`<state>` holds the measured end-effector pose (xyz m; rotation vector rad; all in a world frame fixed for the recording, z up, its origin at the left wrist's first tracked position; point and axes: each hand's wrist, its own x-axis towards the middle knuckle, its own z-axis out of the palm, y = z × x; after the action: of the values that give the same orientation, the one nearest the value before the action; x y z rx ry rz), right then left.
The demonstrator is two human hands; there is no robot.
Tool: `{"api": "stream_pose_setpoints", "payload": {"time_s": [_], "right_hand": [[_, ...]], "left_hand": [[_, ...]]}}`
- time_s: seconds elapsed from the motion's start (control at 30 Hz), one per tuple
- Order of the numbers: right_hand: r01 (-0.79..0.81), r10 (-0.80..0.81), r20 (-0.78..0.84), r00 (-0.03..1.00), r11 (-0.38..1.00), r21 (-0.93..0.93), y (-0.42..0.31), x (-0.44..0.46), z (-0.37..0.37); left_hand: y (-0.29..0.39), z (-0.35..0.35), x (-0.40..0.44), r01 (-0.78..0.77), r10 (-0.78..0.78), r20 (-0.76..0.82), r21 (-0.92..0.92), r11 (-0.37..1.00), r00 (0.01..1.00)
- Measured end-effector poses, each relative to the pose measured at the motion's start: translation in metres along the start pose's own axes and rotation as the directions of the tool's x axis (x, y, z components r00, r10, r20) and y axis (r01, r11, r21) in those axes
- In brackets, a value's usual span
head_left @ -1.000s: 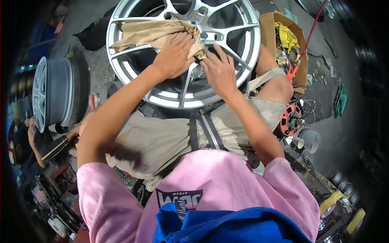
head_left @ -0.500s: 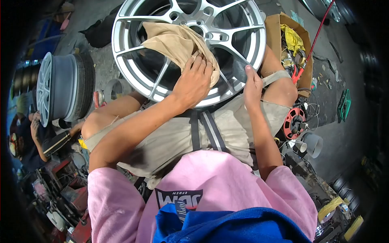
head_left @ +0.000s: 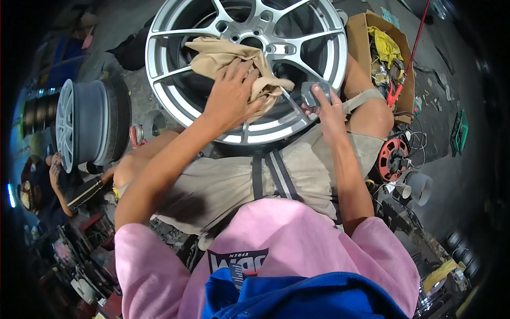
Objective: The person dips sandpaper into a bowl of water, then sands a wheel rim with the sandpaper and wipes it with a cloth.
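Observation:
A silver multi-spoke wheel rim [head_left: 249, 135] lies across the lap, face up. My left hand [head_left: 232, 98] presses a bunched tan cloth [head_left: 215, 56] onto the lower left spokes, its fingers over the fabric. Beside the rim's lower right edge, my right hand [head_left: 328, 111] pinches a small grey sheet or pad [head_left: 309, 94] between thumb and fingers. The cloth's right end reaches over a spoke near the grey piece. Part of the cloth is hidden under my left hand.
An open cardboard box [head_left: 359, 45] with a yellow bag [head_left: 386, 45] stands at the right. Below it is a red reel [head_left: 393, 159] with cables. At the left, another rim [head_left: 87, 122] stands upright, with another person [head_left: 45, 183] nearby.
The cloth came off the rim's hub area, then bunched up under my left hand, which moved slightly left. My right hand left the cloth and now shows a grey piece at the rim's edge.

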<state>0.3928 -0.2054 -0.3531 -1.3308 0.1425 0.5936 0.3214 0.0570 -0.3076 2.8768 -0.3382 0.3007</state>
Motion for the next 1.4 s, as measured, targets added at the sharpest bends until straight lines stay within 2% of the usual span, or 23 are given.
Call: {"api": "stream_pose_setpoints", "payload": {"time_s": [0.07, 0.13, 0.27, 0.3, 0.4, 0.47, 0.57, 0.67, 0.73, 0.8, 0.83, 0.87, 0.9, 0.93, 0.97, 1.0, 1.07, 1.13, 1.2, 1.27, 1.33, 1.37, 1.4], "right_hand": [[-0.018, 0.019, -0.013, 1.0, 1.0, 0.011, 0.0, 0.0, -0.001], [0.154, -0.16, -0.032, 0.987, 0.977, -0.146, 0.009, -0.001, -0.004], [0.281, -0.288, -0.006, 0.958, 0.941, -0.19, 0.028, 0.007, -0.01], [0.371, -0.378, 0.022, 0.925, 0.893, -0.255, 0.027, 0.008, -0.007], [0.362, -0.345, 0.11, 0.932, 0.892, -0.271, 0.029, 0.011, -0.008], [0.323, -0.309, 0.1, 0.946, 0.927, -0.192, 0.029, 0.006, -0.006], [0.235, -0.227, 0.059, 0.972, 0.937, -0.259, 0.023, 0.0, -0.005], [0.239, -0.249, -0.003, 0.969, 0.933, -0.269, 0.025, -0.002, -0.005], [0.429, -0.455, 0.054, 0.889, 0.786, -0.446, 0.038, 0.007, -0.012], [0.495, -0.522, 0.076, 0.849, 0.739, -0.458, 0.045, 0.012, -0.011], [0.556, -0.583, 0.102, 0.806, 0.686, -0.469, 0.045, 0.013, -0.01], [0.559, -0.588, 0.1, 0.803, 0.683, -0.469, 0.045, 0.013, -0.013], [0.448, -0.472, 0.07, 0.879, 0.766, -0.46, 0.041, 0.008, -0.013], [0.325, -0.344, 0.04, 0.938, 0.835, -0.444, 0.036, 0.003, -0.012], [0.322, -0.344, 0.031, 0.939, 0.838, -0.44, 0.031, -0.001, -0.01], [0.269, -0.304, -0.023, 0.953, 0.873, -0.406, 0.024, -0.006, -0.006], [0.21, -0.257, -0.084, 0.963, 0.907, -0.366, 0.023, -0.005, -0.004], [0.251, -0.312, -0.119, 0.943, 0.897, -0.364, 0.027, -0.001, -0.008], [0.305, -0.387, -0.101, 0.916, 0.839, -0.451, 0.026, -0.003, -0.009], [0.419, -0.529, -0.011, 0.849, 0.685, -0.596, 0.021, -0.002, -0.002], [0.417, -0.517, 0.012, 0.856, 0.677, -0.607, 0.018, -0.003, 0.005], [0.439, -0.528, 0.034, 0.849, 0.667, -0.602, 0.018, -0.002, 0.006], [0.458, -0.54, 0.051, 0.84, 0.656, -0.599, 0.018, -0.002, 0.006]], "left_hand": [[0.001, 0.02, 0.012, 0.041, -0.068, 0.143, 0.185, 0.982, 0.987], [0.008, 0.025, 0.02, 0.045, -0.071, 0.138, 0.182, 0.982, 0.988], [0.006, 0.028, 0.016, 0.048, -0.059, 0.088, 0.122, 0.991, 0.994], [0.008, 0.028, 0.013, 0.031, -0.038, 0.09, 0.074, 0.997, 0.995], [0.013, 0.027, 0.011, -0.002, 0.001, 0.104, 0.003, 1.0, 0.995], [0.014, 0.022, 0.01, -0.079, 0.081, 0.136, -0.017, 0.997, 0.987], [0.006, 0.022, 0.027, -0.001, 0.0, 0.194, 0.004, 1.0, 0.981], [0.011, 0.018, 0.035, 0.0, -0.005, 0.176, 0.027, 1.0, 0.984], [0.011, 0.018, 0.032, -0.048, 0.035, 0.164, 0.076, 0.996, 0.986], [0.008, 0.02, 0.03, -0.093, 0.074, 0.151, 0.12, 0.988, 0.986], [0.004, 0.022, 0.03, -0.149, 0.136, 0.175, 0.066, 0.987, 0.975], [-0.001, 0.023, 0.031, -0.206, 0.2, 0.195, 0.011, 0.978, 0.96], [-0.002, 0.018, 0.03, -0.213, 0.207, 0.195, 0.01, 0.977, 0.959], [0.0, 0.008, 0.028, -0.189, 0.224, 0.283, -0.145, 0.971, 0.933], [0.001, -0.003, 0.024, -0.146, 0.252, 0.368, -0.293, 0.945, 0.895], [0.006, -0.018, 0.016, -0.15, 0.257, 0.374, -0.293, 0.944, 0.891], [0.01, -0.044, 0.0, 0.199, 0.102, 0.605, -0.411, 0.889, 0.79], [-0.026, -0.05, -0.006, 0.176, -0.031, 0.419, -0.312, 0.934, 0.907], [-0.053, -0.069, 0.012, 0.421, -0.288, 0.345, -0.421, 0.803, 0.893], [-0.055, -0.077, 0.034, 0.303, -0.342, 0.02, -0.515, 0.802, 0.939], [-0.05, -0.062, 0.052, 0.234, -0.287, -0.059, -0.439, 0.868, 0.956], [-0.036, -0.055, 0.063, 0.357, -0.336, 0.126, -0.418, 0.835, 0.933], [-0.032, -0.03, 0.067, 0.263, -0.244, 0.097, -0.386, 0.884, 0.965]]}}
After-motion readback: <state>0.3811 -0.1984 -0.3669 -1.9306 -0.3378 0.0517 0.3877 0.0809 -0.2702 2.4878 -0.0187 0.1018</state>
